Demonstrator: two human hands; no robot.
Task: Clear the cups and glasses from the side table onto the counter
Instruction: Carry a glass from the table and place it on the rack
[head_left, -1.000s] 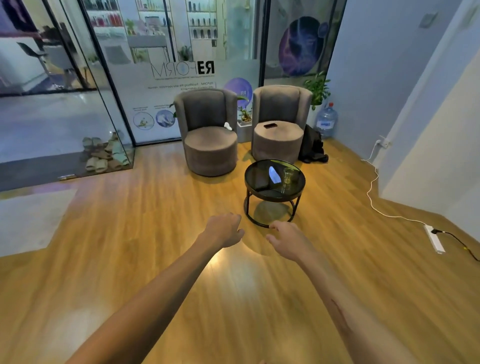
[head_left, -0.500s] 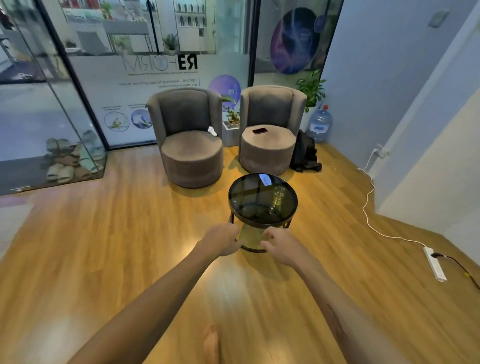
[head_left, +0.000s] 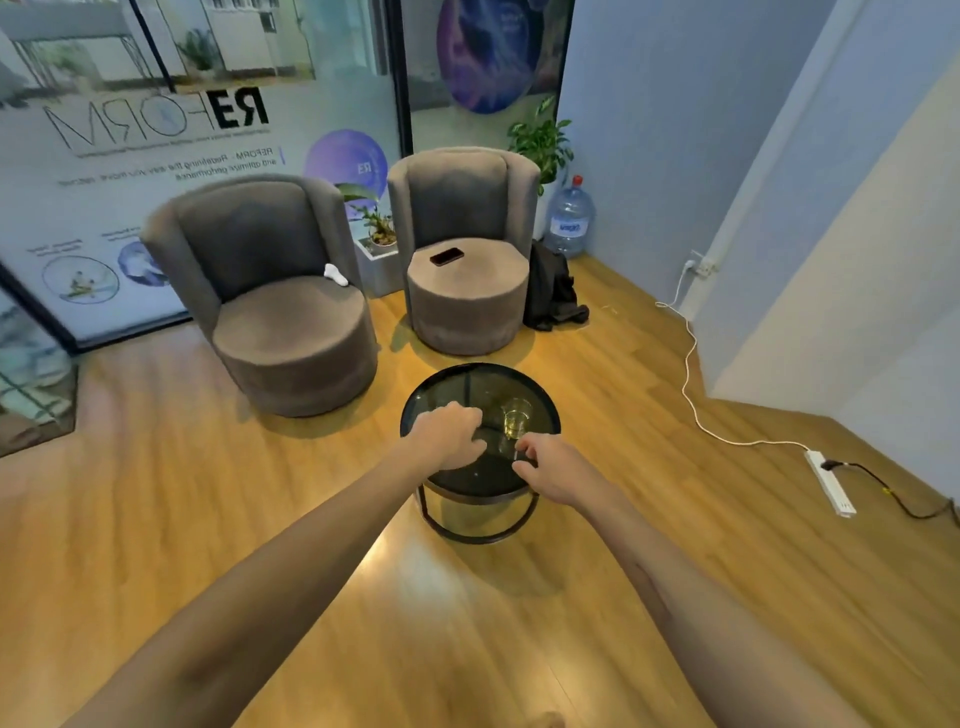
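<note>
A round side table (head_left: 447, 387) with a dark glass top and black metal frame stands on the wooden floor in front of me. A clear glass (head_left: 516, 418) with some yellowish liquid sits on its right half. My left hand (head_left: 449, 434) hovers over the table's left-middle, fingers loosely curled, holding nothing. My right hand (head_left: 548, 465) is over the near right edge, fingers loosely curled, its fingertips just short of the glass and apart from it. No counter is in view.
Two grey round armchairs (head_left: 280, 301) (head_left: 467, 260) stand behind the table, a phone (head_left: 447, 255) on the right one. A black bag (head_left: 553, 291), water jug (head_left: 569, 218) and plants sit in the corner. A white cable and power strip (head_left: 831, 483) lie on the floor at right.
I have moved closer to the side table. Both hands went from short of the table to above its top, the right one nearing the glass.
</note>
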